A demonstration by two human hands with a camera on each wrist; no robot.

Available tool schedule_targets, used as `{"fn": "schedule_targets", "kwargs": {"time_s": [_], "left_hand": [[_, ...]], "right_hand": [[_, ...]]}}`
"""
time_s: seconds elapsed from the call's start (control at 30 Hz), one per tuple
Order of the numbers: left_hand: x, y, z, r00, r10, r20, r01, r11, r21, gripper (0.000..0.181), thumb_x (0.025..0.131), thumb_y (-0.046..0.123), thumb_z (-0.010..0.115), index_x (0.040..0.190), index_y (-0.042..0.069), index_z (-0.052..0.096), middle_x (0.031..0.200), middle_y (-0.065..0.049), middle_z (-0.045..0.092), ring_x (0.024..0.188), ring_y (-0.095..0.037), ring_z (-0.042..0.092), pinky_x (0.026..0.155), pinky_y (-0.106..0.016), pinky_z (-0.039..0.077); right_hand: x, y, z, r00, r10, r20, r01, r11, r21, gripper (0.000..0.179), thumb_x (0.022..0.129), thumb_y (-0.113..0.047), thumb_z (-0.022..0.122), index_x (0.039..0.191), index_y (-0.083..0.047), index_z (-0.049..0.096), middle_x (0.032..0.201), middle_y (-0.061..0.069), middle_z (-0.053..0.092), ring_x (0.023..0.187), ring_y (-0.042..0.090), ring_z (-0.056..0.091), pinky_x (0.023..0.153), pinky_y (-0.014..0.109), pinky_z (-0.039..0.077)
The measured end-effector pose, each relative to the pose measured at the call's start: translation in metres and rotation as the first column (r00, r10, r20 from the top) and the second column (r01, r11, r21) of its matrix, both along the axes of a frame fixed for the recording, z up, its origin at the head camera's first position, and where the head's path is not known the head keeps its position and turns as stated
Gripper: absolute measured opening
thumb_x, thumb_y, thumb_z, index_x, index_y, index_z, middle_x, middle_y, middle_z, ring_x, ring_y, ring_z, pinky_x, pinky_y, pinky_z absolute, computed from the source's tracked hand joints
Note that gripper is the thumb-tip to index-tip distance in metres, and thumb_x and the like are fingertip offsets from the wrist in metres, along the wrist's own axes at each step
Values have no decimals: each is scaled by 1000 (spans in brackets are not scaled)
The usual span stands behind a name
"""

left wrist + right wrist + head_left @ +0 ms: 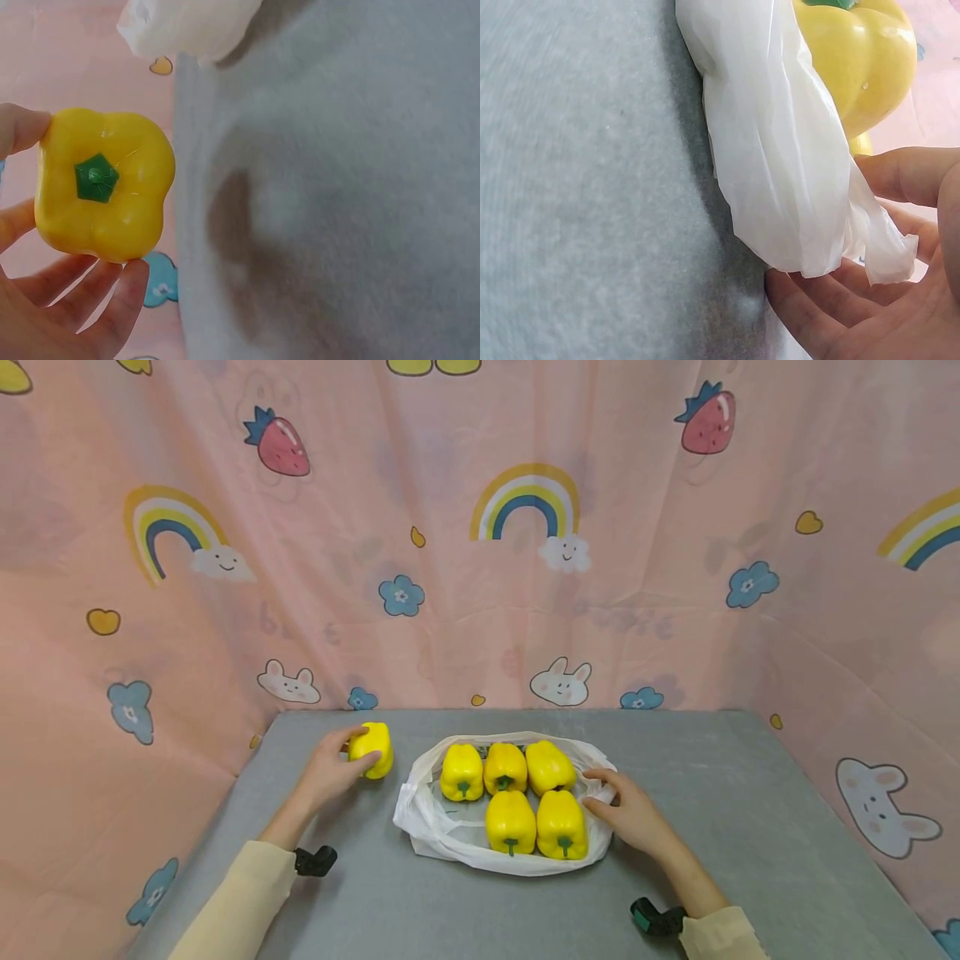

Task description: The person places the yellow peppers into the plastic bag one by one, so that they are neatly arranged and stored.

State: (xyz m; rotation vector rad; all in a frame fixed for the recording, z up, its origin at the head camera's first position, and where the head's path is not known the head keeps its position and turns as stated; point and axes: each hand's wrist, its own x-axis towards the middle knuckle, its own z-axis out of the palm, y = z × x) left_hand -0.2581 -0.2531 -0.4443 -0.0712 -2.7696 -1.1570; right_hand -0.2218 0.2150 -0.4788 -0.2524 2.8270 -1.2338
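Note:
My left hand (336, 766) grips a yellow bell pepper (371, 750) left of a white plastic bag (408, 810). In the left wrist view the pepper (127, 217) shows its green stem end, with the thumb on one side and fingertips along its lower edge. Several more yellow bell peppers sit inside the opened bag, three in a back row and two in front, including a front right one (561, 822). My right hand (633, 810) rests at the bag's right rim, fingers loosely spread. In the right wrist view the bag's side (780, 165) passes between thumb and fingers.
Both stand on a grey table (480, 918) whose back edge meets a pink printed curtain (480, 643), which also hangs along the left and right sides. Black wrist devices sit on the left wrist (315, 861) and the right wrist (658, 918).

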Motion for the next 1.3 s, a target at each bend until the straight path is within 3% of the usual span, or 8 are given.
{"fn": "schedule_targets", "kwargs": {"time_s": [0.5, 1.07, 1.3], "left_hand": [[10, 22, 16, 999, -13, -43, 14, 1000, 6, 59, 92, 34, 75, 142, 8, 57, 135, -18, 55, 115, -35, 52, 91, -48, 49], [22, 41, 33, 981, -116, -157, 122, 992, 32, 55, 91, 28, 79, 138, 7, 60, 132, -18, 56, 111, -33, 56, 86, -47, 56], [26, 49, 37, 973, -156, -172, 164, 986, 32, 54, 90, 28, 79, 137, 8, 61, 130, -16, 57, 109, -30, 57, 82, -39, 57]], "right_hand": [[0, 0, 2, 1000, 9, 3, -9, 1000, -14, 47, 98, -27, 68, 139, -6, 57, 134, 23, 54, 92, 26, 52, 75, 36, 45], [0, 0, 0, 1000, 10, 7, -10, 1000, -27, 48, 98, -26, 68, 140, -6, 56, 134, 23, 54, 89, 24, 51, 72, 35, 45], [-1, 1, -1, 1000, 11, 0, -11, 1000, -28, 47, 98, -26, 68, 139, -6, 56, 134, 23, 54, 89, 25, 51, 73, 35, 45]]}}
